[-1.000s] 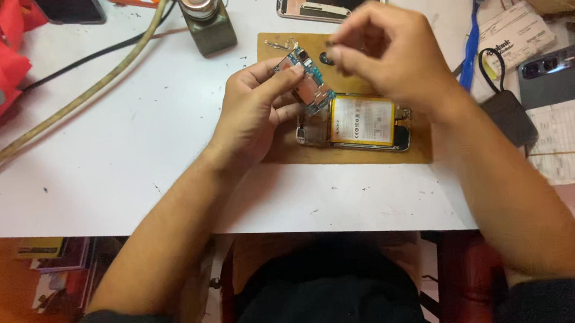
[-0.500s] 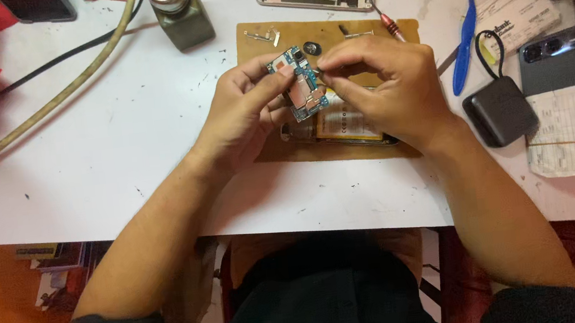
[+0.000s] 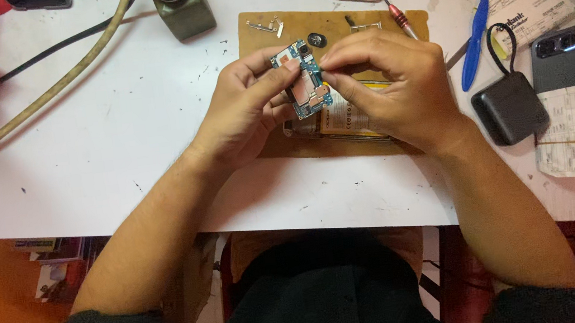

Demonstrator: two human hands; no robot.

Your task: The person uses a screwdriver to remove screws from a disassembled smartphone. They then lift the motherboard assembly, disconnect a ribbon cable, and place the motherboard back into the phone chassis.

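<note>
The left hand [image 3: 242,112] pinches the small circuit board [image 3: 303,80] raised above the brown mat [image 3: 329,23], steadying it; the right hand [image 3: 387,81] nips its top edge with 2 fingertips.

A small blue circuit board [image 3: 305,78] is being held up off the table, tilted on edge, its face crowded with tiny metal shields and copper-coloured patches. Its left edge is sitting in the left hand [image 3: 247,108], while the right hand [image 3: 387,85] is pinching its upper right edge with the fingertips.
</note>
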